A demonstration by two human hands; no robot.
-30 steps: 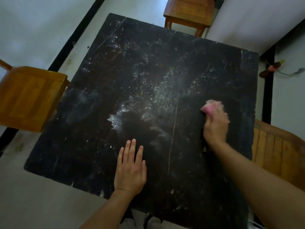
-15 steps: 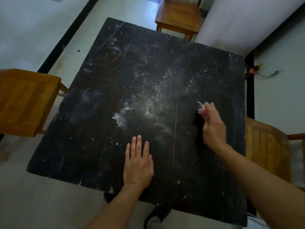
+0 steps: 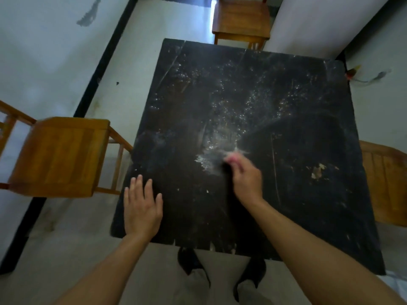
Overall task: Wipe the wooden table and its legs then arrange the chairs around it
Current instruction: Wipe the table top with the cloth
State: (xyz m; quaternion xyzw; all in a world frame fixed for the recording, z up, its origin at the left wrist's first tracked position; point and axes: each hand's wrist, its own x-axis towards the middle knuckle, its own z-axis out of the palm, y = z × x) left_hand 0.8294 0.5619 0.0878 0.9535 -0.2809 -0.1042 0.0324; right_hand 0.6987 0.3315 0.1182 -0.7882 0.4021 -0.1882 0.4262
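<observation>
Centre frame, my right hand [image 3: 247, 181] pinches a small pink cloth [image 3: 230, 160] against the dusty dark table [image 3: 297, 216], while my left hand [image 3: 142, 208] lies flat, fingers straight, near its lower-left corner. The cloth looks soft and light, best bunched in the fingertips. Blur hides its shape, the table's legs are out of sight, and the chair [image 3: 387, 186] at the right edge is cut off.

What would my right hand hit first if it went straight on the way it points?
The white dust patch just ahead of the pink cloth that the right hand grips; beyond it, only dusty table, it seems.
</observation>
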